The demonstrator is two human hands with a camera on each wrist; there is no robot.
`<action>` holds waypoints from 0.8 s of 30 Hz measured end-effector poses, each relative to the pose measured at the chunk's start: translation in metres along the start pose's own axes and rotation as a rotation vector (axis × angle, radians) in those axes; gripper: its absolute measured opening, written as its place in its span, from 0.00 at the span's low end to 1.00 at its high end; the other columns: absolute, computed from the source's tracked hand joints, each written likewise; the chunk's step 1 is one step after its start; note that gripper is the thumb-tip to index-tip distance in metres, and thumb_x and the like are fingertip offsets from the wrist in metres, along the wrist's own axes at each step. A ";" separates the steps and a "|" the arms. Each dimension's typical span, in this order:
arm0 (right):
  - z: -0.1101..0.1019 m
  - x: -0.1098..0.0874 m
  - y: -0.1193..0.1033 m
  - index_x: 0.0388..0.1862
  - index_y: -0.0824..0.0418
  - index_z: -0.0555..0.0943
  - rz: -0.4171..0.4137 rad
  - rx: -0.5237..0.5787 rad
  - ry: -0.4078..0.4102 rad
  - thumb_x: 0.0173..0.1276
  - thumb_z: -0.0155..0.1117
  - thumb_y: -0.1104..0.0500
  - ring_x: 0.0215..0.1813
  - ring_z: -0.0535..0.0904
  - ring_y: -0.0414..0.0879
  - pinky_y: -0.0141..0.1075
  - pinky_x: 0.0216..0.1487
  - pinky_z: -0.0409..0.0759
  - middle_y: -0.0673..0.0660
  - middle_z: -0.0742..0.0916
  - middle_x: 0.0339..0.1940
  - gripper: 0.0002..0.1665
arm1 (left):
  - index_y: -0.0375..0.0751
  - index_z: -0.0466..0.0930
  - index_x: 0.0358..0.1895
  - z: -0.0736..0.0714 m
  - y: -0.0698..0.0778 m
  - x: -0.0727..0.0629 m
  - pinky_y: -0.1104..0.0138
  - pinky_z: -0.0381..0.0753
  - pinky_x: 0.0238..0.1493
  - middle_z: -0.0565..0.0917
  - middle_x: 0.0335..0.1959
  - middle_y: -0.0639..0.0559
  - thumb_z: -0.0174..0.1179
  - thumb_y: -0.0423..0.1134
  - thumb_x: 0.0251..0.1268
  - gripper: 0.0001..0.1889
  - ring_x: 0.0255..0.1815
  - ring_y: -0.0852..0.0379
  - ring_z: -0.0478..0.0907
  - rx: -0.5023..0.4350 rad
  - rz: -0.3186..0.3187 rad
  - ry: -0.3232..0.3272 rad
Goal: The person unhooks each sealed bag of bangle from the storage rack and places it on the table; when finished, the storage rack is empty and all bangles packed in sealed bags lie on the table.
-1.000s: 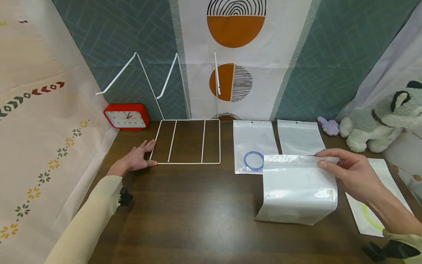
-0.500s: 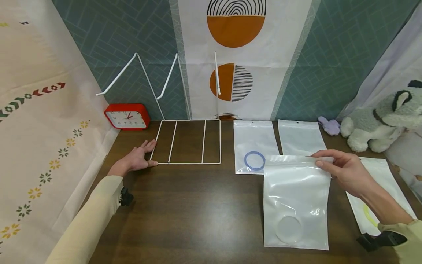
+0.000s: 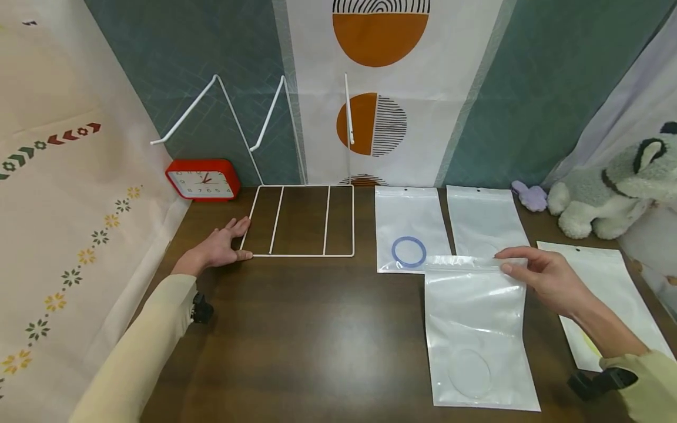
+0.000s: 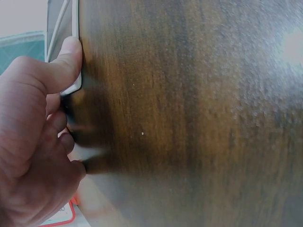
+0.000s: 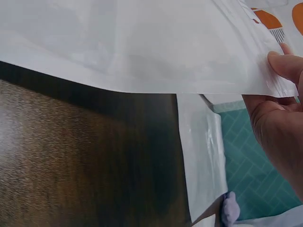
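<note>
My right hand [image 3: 547, 279] pinches the upper right corner of a white zip bag [image 3: 478, 314] between thumb and fingers. A faint round outline shows low in the bag, which spreads toward me close over the table. In the right wrist view, the thumb [image 5: 286, 64] presses the bag's sealed end. At the left, my left hand [image 3: 218, 247] rests at the front left corner of a white wire rack [image 3: 303, 255]. Its thumb [image 4: 71, 52] lies on the wire, with the other fingers along the left side.
A white bag with a blue ring [image 3: 409, 252] and another white bag [image 3: 483, 220] lie at the back. A third bag [image 3: 603, 282] with something yellow is partly under the right forearm. A red clock [image 3: 203, 180] stands back left, a plush toy [image 3: 608, 188] at the right.
The bag in my right hand was folded over; it has unfolded and now stretches out flatter toward me. The right hand has shifted slightly left and down. The left hand stays on the rack.
</note>
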State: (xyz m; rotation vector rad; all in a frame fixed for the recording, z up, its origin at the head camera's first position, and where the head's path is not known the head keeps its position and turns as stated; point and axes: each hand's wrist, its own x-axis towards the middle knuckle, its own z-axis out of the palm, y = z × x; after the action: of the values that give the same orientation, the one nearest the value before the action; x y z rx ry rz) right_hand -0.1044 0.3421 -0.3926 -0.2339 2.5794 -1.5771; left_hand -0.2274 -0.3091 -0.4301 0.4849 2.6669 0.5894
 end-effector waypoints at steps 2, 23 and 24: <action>0.000 0.002 0.000 0.51 0.56 0.86 -0.008 -0.048 0.030 0.72 0.64 0.65 0.30 0.69 0.45 0.39 0.23 0.70 0.53 0.79 0.35 0.12 | 0.29 0.45 0.79 -0.005 0.001 0.003 0.34 0.34 0.70 0.45 0.80 0.33 0.66 0.45 0.66 0.48 0.78 0.31 0.34 0.007 -0.004 0.004; 0.017 -0.010 0.023 0.48 0.61 0.86 -0.062 -0.145 0.072 0.69 0.68 0.65 0.24 0.68 0.43 0.37 0.23 0.66 0.53 0.83 0.25 0.10 | 0.29 0.46 0.78 -0.001 0.000 0.002 0.33 0.36 0.70 0.47 0.79 0.31 0.66 0.44 0.66 0.48 0.78 0.30 0.36 -0.003 0.003 -0.004; 0.017 -0.010 0.024 0.48 0.62 0.86 -0.075 -0.148 0.071 0.69 0.68 0.65 0.24 0.68 0.43 0.37 0.23 0.66 0.53 0.83 0.25 0.10 | 0.28 0.46 0.78 -0.001 0.000 0.001 0.32 0.36 0.70 0.47 0.79 0.31 0.66 0.44 0.66 0.48 0.78 0.30 0.36 -0.008 0.005 -0.003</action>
State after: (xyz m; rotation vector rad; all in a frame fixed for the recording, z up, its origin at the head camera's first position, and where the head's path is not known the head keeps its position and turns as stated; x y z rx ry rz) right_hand -0.0934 0.3395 -0.4216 -0.2955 2.7766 -1.4427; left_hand -0.2290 -0.3089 -0.4299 0.4896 2.6596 0.6003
